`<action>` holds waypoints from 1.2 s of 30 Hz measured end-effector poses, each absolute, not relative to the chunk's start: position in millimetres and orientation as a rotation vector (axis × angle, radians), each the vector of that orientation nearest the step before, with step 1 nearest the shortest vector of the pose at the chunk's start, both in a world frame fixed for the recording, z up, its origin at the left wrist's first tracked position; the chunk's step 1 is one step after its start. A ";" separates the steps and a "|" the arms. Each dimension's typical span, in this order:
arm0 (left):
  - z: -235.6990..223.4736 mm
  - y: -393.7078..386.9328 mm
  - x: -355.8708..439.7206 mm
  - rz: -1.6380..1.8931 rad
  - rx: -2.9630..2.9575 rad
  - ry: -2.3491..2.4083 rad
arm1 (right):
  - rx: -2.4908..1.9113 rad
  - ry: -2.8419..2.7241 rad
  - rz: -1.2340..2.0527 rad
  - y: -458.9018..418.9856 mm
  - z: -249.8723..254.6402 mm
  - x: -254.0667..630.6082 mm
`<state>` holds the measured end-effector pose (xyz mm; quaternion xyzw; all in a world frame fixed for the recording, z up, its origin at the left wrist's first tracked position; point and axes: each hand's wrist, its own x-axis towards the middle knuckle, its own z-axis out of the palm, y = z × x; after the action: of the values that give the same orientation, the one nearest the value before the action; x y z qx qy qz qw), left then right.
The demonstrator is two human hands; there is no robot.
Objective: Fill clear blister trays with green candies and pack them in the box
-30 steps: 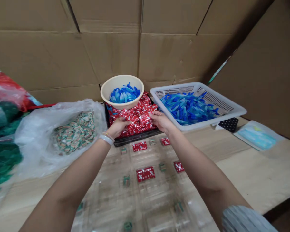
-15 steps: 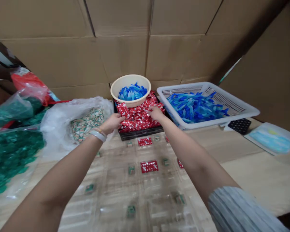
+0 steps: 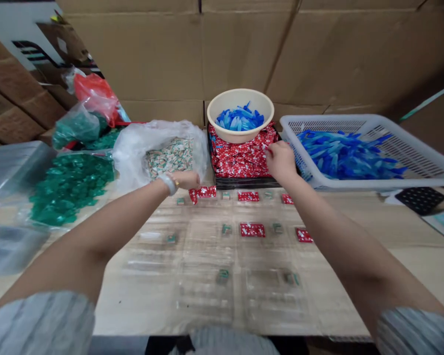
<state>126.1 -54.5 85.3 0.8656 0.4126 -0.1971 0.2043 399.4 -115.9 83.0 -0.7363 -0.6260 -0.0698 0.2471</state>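
Red foil packets point(image 3: 240, 158): heaped in a black tray point(image 3: 246, 183), a cream bowl point(image 3: 240, 94) of blue plastic pieces point(image 3: 240, 119) sitting on the heap. Your right hand point(image 3: 281, 161) rests at the heap's right edge, fingers point(image 3: 273, 154) pressed together; any pinch cannot be told. Your left hand point(image 3: 185, 180) sits just above a loose packet point(image 3: 202, 193) on the clear plastic sheet point(image 3: 207, 251), fingers together, grip hidden. Right of the tray: white basket point(image 3: 355, 119) of blue pieces point(image 3: 348, 157). Left: plastic bag point(image 3: 133, 153) of green-and-white wrapped sweets point(image 3: 169, 157).
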 end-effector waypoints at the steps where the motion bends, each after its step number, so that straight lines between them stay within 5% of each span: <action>1: 82.1 -50.1 134.3 -0.566 2.427 1.165 | -1.918 -1.679 -0.084 -129.7 87.2 395.6; 6: 64.4 -51.8 141.5 -0.464 2.480 1.240 | -1.541 -1.743 1.012 -204.6 72.2 336.5; 9: 68.2 -63.6 110.3 -0.357 2.483 1.281 | -1.521 -1.748 1.236 -225.5 43.9 287.6; 19: 81.9 -210.7 5.6 0.148 1.793 0.828 | -1.602 -1.891 0.958 -206.3 29.1 237.6; 23: 47.6 -261.1 11.3 0.205 2.003 0.706 | -1.594 -1.404 1.119 -251.1 44.6 263.7; 28: 21.9 -280.1 15.7 0.187 2.472 0.776 | -1.695 -0.949 0.854 -343.3 53.8 325.2; 36: 0.6 -288.7 14.5 0.165 2.941 0.510 | -2.038 -1.199 0.562 -409.7 2.8 322.1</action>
<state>14.5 -288.7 0.6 0.9810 0.1701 0.0551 0.0758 322.1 -409.7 2.8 -0.7860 -0.4626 0.2167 0.3483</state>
